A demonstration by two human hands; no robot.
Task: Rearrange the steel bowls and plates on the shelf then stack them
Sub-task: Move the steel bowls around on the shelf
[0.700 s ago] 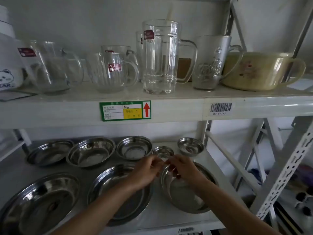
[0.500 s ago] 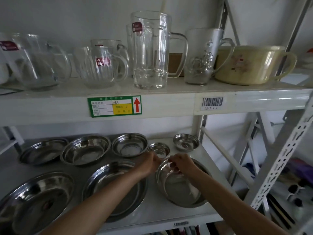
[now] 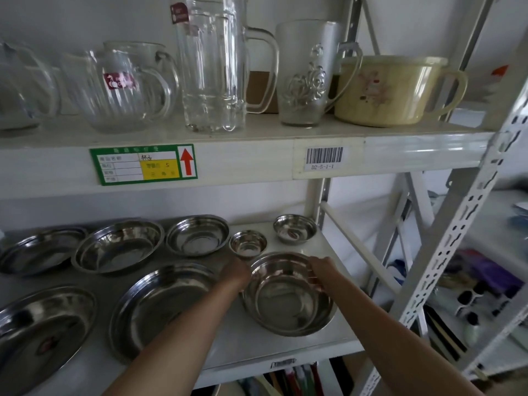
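Observation:
Several steel bowls and plates lie on the lower shelf (image 3: 337,247). At the front right is a steel bowl (image 3: 288,298); my left hand (image 3: 235,274) grips its left rim and my right hand (image 3: 321,271) grips its right rim. To its left are two wide plates (image 3: 160,304) (image 3: 43,330). Along the back stand a plate (image 3: 37,250), two bowls (image 3: 117,247) (image 3: 197,235), a tiny bowl (image 3: 248,243) just beyond my left hand, and a small bowl (image 3: 295,228).
The upper shelf (image 3: 257,155) hangs close above, carrying glass mugs (image 3: 211,64) and a yellow handled pot (image 3: 391,90). A white upright (image 3: 317,201) stands behind the small bowl. A perforated post (image 3: 457,244) and a diagonal brace (image 3: 360,252) bound the right side.
My hands have spread apart from near the tiny bowl to opposite rims of the front right bowl. The view has shifted left and down relative to the shelf.

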